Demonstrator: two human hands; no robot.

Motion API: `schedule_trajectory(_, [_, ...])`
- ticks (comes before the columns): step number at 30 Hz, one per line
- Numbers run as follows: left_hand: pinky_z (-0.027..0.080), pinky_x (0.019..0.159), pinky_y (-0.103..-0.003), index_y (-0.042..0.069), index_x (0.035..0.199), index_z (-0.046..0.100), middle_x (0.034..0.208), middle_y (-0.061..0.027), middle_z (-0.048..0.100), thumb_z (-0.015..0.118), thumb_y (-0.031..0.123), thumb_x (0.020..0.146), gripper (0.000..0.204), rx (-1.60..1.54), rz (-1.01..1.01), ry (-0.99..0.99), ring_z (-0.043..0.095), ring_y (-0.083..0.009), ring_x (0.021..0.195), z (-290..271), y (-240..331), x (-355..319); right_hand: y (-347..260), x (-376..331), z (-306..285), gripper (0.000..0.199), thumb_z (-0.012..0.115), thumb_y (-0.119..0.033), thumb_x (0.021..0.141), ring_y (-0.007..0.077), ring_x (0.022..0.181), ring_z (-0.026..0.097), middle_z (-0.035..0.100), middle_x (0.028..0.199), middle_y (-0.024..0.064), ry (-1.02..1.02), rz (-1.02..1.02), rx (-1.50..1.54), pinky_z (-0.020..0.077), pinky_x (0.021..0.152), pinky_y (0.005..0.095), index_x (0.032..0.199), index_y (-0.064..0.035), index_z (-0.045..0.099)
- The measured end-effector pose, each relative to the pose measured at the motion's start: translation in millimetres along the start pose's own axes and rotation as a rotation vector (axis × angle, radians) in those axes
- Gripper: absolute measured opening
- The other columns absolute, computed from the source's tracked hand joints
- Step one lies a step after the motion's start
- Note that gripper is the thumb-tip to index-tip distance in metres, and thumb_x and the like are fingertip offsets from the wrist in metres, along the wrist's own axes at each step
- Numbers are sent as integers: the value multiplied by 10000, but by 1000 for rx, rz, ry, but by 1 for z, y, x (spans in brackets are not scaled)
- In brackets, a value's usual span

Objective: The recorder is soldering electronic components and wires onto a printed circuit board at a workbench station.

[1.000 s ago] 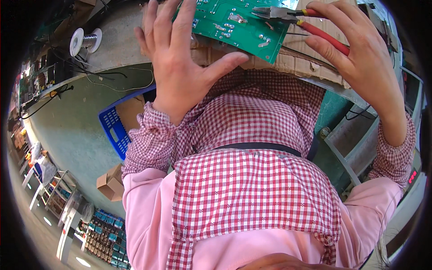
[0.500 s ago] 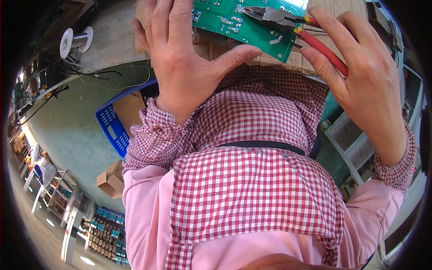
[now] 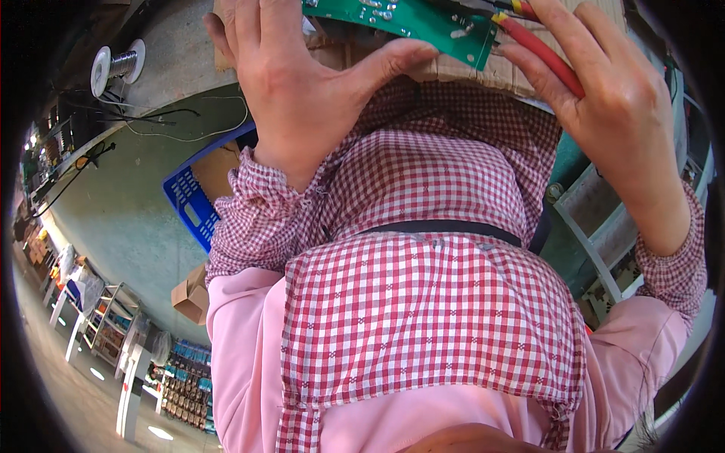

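Note:
My left hand (image 3: 302,83) grips a green circuit board (image 3: 423,26) at the top of the view, thumb under its lower edge, fingers spread over its left part. My right hand (image 3: 604,98) is closed around red-handled pliers (image 3: 540,49); their jaws reach the board's right end and run out of the picture. Both hands are raised over a brown cardboard surface (image 3: 453,68). Red-and-white checked sleeves and an apron over pink clothing fill the middle of the view.
A blue plastic crate (image 3: 185,200) stands on the floor at the left, with a brown cardboard box (image 3: 192,298) below it. A wire spool (image 3: 113,66) and black cables (image 3: 128,117) lie on the grey bench at upper left. A pale metal frame (image 3: 596,219) stands at right.
Both hands, the board and the pliers have shifted toward the top edge of the view; most of the board and the pliers' jaws are now cut off there.

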State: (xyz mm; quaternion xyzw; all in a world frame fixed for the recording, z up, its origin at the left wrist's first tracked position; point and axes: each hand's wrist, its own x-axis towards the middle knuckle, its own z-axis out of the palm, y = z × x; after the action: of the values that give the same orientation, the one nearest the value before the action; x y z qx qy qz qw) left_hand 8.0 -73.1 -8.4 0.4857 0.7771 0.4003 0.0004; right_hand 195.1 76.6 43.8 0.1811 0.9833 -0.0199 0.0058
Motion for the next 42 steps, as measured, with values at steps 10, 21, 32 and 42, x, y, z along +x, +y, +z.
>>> schedule_trajectory(10, [239,1078,-481,-46,1322,393,1346,-220,418,796,395,635,911,87,46,12,272,-419,1320,4,-4,3,83,-32,23,432,638,-325,834,276,771,569,561,866,122,-3,1,7,475,677,345,1144,-33,567])
schedule_trajectory(21, [190,1093,-485,-38,1331,385,1376,-223,374,743,463,684,893,155,34,-50,213,-415,1343,3,0,8,99,-55,0,413,651,-319,820,264,721,571,556,826,111,15,-39,-51,476,637,340,1105,-30,572])
schedule_trajectory(32, [191,1092,-484,-36,1334,380,1381,-222,365,734,487,679,911,132,-59,-75,211,-412,1345,2,6,9,18,-1,-28,395,664,-313,806,252,671,573,551,787,100,-23,-72,-74,477,598,335,1066,-28,578])
schedule_trajectory(42, [196,1091,-478,-44,1327,384,1378,-219,371,761,440,653,912,139,-38,-63,209,-411,1347,5,10,6,10,11,-31,380,676,-307,793,241,626,575,547,750,91,-79,-106,-77,479,562,330,1030,-26,582])
